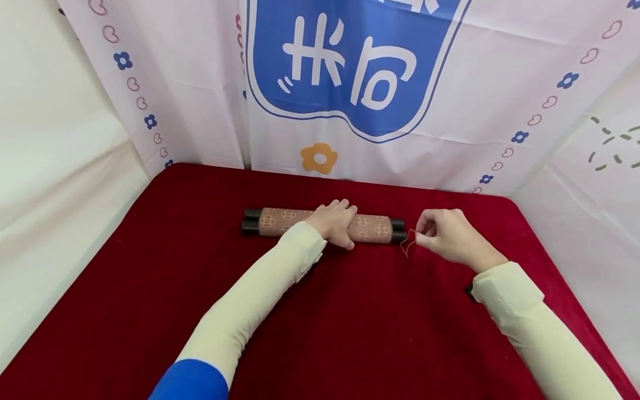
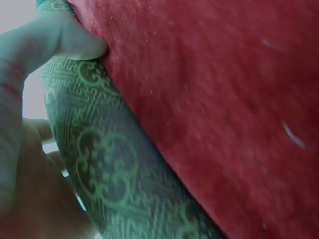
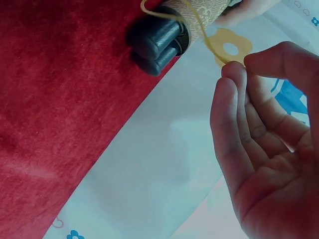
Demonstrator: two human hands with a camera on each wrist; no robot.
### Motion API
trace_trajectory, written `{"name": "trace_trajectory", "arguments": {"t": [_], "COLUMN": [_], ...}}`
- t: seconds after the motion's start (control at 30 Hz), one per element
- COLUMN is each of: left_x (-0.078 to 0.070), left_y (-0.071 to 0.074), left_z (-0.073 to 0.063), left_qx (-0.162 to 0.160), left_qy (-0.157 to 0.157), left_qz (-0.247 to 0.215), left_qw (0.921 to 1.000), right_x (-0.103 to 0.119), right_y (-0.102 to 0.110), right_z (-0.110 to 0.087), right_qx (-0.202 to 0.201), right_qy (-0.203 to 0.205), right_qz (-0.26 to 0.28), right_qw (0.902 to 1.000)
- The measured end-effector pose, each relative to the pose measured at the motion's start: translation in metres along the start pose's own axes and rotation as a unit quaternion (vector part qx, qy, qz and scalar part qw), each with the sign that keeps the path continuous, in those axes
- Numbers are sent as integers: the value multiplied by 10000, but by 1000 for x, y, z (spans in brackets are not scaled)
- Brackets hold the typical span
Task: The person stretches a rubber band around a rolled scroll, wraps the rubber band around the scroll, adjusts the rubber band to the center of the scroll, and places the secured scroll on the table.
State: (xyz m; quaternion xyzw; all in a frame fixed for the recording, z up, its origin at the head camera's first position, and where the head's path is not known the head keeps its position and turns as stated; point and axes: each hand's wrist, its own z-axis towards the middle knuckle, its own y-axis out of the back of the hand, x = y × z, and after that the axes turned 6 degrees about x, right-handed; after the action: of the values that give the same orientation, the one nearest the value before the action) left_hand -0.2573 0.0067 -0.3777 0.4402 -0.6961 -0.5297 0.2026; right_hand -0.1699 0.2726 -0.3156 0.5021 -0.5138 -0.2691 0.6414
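Scroll, apparently brown, gold-patterned

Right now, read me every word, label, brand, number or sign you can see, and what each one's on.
Blue shield on the backdrop: two large stylised white characters; I can't read them with certainty.
Top of the shield: more white strokes, cut off by the picture's edge, unreadable.
Brown patterned roll: decorative motifs, no readable text.
I can make out no brand or number.
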Motion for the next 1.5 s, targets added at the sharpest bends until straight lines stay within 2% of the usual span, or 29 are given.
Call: {"name": "trace_trajectory", "arguments": {"t": [0.13,0.33,0.43,0.53,0.7,0.83,1.07,1.37,1.5], "left_x": [-11,-25,-27,-26,-22,-20,-14,-6,-4], "left_y": [1,-3,-6,-8,-8,-7,-6,-2,-3], "left_z": [4,15,20,24,26,26,21,7,-3], "left_qx": [-128,-236,-241,-311,-477,-526,-819,-816,-825], "left_qy": [77,583,796,850,639,443,232,-7,-59], "left_qz": [143,558,563,417,245,225,241,168,160], "left_qw": [9998,9965,9949,9950,9965,9974,9961,9965,9964], "right_x": [-3,-7,-9,-10,-12,-13,-11,-10,-9], "right_y": [2,2,1,2,4,4,2,8,9], "right_z": [-1,-2,-3,-6,-11,-12,-10,-8,-6], "right_qx": [45,-12,-44,-39,-39,-85,-68,-101,38], "right_qy": [-113,-206,-269,-348,-352,-258,-168,-90,-132], "right_qz": [32,63,82,62,-9,-36,5,-103,-15], "right_qw": [9999,9998,9996,9994,9994,9996,9998,9999,9999]}}
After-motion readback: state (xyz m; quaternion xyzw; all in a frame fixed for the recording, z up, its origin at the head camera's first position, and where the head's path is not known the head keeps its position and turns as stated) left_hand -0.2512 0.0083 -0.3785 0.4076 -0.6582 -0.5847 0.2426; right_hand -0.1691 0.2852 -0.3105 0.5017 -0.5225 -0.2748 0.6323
